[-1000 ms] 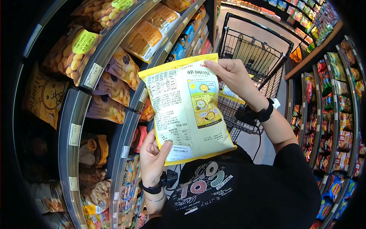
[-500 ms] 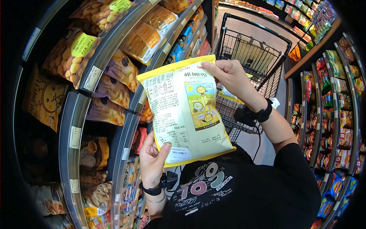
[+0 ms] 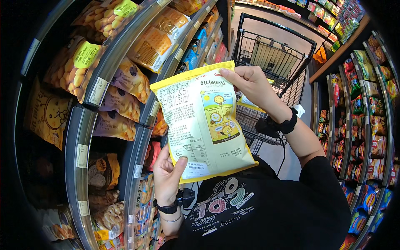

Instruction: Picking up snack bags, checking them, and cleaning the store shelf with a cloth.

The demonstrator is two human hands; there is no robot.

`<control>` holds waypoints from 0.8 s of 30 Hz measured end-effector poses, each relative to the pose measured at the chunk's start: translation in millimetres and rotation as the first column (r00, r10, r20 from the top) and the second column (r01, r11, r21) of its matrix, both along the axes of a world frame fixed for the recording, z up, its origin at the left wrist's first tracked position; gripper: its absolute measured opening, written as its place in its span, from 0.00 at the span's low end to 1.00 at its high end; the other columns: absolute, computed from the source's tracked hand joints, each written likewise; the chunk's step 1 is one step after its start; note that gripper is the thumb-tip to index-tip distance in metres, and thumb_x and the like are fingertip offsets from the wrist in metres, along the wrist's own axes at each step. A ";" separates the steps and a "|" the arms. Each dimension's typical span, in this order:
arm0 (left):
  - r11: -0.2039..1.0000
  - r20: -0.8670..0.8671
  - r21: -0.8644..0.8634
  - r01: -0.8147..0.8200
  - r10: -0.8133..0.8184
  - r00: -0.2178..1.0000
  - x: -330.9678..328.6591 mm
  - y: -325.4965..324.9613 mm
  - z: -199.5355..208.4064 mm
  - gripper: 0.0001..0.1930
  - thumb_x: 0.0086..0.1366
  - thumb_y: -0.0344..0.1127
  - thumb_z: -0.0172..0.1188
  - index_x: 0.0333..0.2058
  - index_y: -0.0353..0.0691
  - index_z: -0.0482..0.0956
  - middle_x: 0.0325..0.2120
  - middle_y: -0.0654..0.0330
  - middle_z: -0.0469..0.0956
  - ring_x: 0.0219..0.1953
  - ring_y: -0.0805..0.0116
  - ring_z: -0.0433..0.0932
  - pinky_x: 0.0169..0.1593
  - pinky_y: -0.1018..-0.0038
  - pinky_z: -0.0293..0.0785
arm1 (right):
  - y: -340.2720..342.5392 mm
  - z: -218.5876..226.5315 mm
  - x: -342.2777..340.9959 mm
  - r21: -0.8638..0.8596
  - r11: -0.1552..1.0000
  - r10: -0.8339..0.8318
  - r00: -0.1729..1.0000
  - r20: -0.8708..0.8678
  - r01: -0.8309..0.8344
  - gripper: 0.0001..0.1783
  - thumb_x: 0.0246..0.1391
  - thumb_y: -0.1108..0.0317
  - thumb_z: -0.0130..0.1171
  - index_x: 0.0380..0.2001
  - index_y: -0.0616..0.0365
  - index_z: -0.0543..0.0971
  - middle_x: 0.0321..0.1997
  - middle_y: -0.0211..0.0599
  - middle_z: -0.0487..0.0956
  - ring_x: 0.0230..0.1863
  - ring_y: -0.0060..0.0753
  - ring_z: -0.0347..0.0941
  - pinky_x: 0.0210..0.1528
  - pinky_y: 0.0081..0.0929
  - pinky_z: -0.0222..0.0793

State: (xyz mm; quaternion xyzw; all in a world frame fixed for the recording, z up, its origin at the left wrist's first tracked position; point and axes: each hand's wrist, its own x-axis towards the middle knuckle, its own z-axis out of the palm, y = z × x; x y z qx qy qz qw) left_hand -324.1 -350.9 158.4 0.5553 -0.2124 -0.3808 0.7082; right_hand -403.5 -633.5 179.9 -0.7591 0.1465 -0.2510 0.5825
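Slightly toward nine o'clock since the earlier frame have gone both the top edge of the yellow snack bag (image 3: 200, 129) and the black cart (image 3: 263, 51) behind it. Both hands grasp the bag: the right hand (image 3: 253, 85) pinches its corner between one and two o'clock, thumb on the printed face; the left hand (image 3: 168, 177) clasps its edge at seven o'clock, thumb also on the face. Bag and hands sit mid-view, the panel turned toward the wearer. Large dark characters stand at its eleven o'clock, with small print beneath and a ruled table lower down; a white sticker (image 3: 196, 170) lies beside the left thumb. Red and dark lettering heads the other half, above a cartoon strip (image 3: 219, 118); tiny dark lines run at five o'clock. Colourful lettering covers the black shirt (image 3: 271, 208) at six o'clock. Beyond the bag, a yellow-edged packet (image 3: 252, 104) shows partly inside the cart. At ten o'clock, a shelved cookie bag (image 3: 71, 77) bears a lime-green label (image 3: 86, 55), near a white price tag (image 3: 98, 91).
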 end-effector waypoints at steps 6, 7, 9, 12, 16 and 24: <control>1.000 -0.012 0.008 0.023 -0.023 1.000 2.4 -2.6 -0.3 0.23 0.61 0.22 0.54 0.55 0.29 0.61 0.45 0.55 0.76 0.44 0.75 0.75 0.49 0.78 0.69 | -5.1 -4.0 -2.6 -0.042 0.998 -0.043 0.998 -0.043 0.041 0.23 0.59 0.54 0.54 0.26 0.66 0.81 0.19 0.29 0.76 0.19 0.13 0.69 0.20 0.13 0.66; 1.000 -0.014 0.006 0.029 -0.029 0.999 2.8 -2.6 -0.9 0.23 0.61 0.23 0.54 0.55 0.29 0.61 0.45 0.55 0.76 0.44 0.75 0.75 0.49 0.78 0.69 | -5.4 -2.7 -4.5 -0.030 0.998 -0.056 0.995 -0.081 0.054 0.23 0.59 0.53 0.53 0.28 0.66 0.81 0.21 0.30 0.77 0.21 0.13 0.70 0.22 0.13 0.67; 1.000 -0.025 0.000 0.022 -0.022 0.999 3.5 -1.8 -3.2 0.23 0.62 0.22 0.54 0.55 0.29 0.61 0.45 0.55 0.76 0.44 0.75 0.75 0.49 0.78 0.69 | -2.2 -1.6 -9.9 0.154 0.988 0.002 0.999 -0.044 0.004 0.22 0.59 0.53 0.53 0.35 0.65 0.78 0.27 0.33 0.78 0.26 0.14 0.72 0.28 0.13 0.68; 1.000 0.008 0.026 -0.002 0.002 1.000 3.2 -1.2 -8.5 0.23 0.61 0.22 0.54 0.55 0.29 0.61 0.45 0.55 0.76 0.44 0.75 0.75 0.49 0.79 0.69 | 7.7 -16.1 -25.9 0.475 0.864 0.180 0.983 0.023 -0.169 0.24 0.60 0.53 0.51 0.48 0.63 0.71 0.41 0.37 0.76 0.39 0.18 0.72 0.40 0.16 0.69; 0.992 0.166 0.126 -0.032 0.010 0.986 -7.8 -8.2 -12.0 0.26 0.61 0.21 0.55 0.57 0.29 0.58 0.46 0.54 0.75 0.46 0.74 0.74 0.50 0.78 0.68 | 40.1 -61.3 -38.3 0.437 0.807 0.442 0.897 -0.002 -0.396 0.35 0.54 0.57 0.59 0.58 0.64 0.59 0.52 0.39 0.70 0.54 0.28 0.66 0.56 0.26 0.63; 0.945 0.233 0.318 0.074 -0.153 0.960 -11.1 -5.5 -27.5 0.32 0.60 0.21 0.53 0.62 0.35 0.52 0.58 0.47 0.62 0.55 0.62 0.69 0.56 0.72 0.66 | 22.4 -73.0 -60.2 0.596 0.802 0.133 0.983 -0.125 -0.033 0.37 0.43 0.65 0.70 0.54 0.64 0.63 0.50 0.36 0.73 0.50 0.25 0.70 0.51 0.24 0.67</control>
